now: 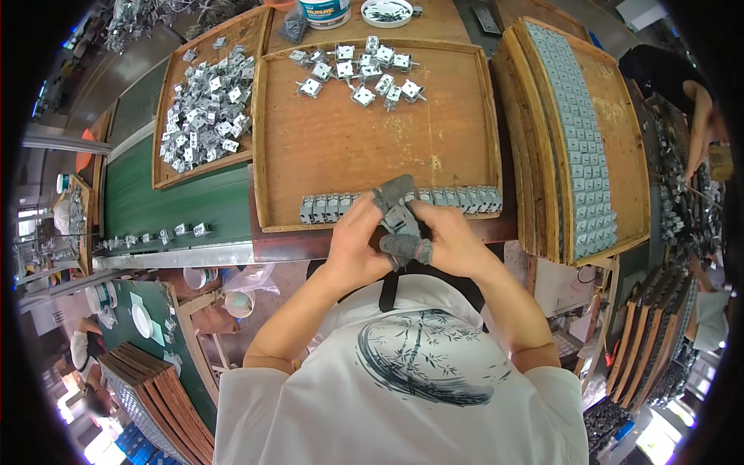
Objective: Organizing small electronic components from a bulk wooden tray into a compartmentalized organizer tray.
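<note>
My left hand [359, 244] and my right hand [451, 239] meet over the near edge of a shallow wooden tray [372, 147]. Grey cloth covers some of the fingers. Between them they grip a small boxy metal part [400, 220], partly hidden by the fingers. Just beyond the hands, a row of similar silvery parts [477, 199] stands side by side along the tray's near rim. Farther back in that tray lie several loose parts [362, 95], some with thin shafts sticking out.
At the left, another wooden tray [157, 167] holds a heap of such parts [203, 116]. A green belt [170, 194] carries several more. Stacked trays [535, 155] with neat rows stand at the right. A tub [325, 14] and a white lid [387, 12] sit at the back. Other people work at both sides.
</note>
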Motion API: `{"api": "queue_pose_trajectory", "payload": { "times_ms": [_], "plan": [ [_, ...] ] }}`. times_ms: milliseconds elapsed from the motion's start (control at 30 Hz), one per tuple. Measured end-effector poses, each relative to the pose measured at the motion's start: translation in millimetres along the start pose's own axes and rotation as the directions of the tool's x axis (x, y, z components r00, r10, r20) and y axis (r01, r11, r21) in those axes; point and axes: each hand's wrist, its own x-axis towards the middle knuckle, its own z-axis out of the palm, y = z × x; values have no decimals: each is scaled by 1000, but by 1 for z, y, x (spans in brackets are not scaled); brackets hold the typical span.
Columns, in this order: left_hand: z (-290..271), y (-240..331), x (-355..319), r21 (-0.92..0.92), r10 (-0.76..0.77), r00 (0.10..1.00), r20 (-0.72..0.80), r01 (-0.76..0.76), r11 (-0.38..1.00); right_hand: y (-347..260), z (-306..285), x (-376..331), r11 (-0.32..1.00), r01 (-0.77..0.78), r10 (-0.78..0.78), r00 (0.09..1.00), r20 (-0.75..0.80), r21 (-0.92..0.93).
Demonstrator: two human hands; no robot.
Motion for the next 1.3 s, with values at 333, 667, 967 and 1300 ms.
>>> {"api": "queue_pose_trajectory", "payload": {
  "times_ms": [333,667,967,1300],
  "plan": [
    [-39,-19,-6,403,48,991,125,-95,910,-5,-19,-18,970,-64,27,987,-157,-235],
    [-145,-161,-54,437,-382,918,111,300,848,52,-211,-159,946,-312,46,402,-915,-89],
    [-157,-148,-49,-15,-592,742,315,628,778,163,-279,-207,556,-690,72,595,-801,-463],
    [-148,-99,-53,538,-369,918,-147,387,749,192,-297,-247,835,-551,272,427,-862,-10]
  ]
}}
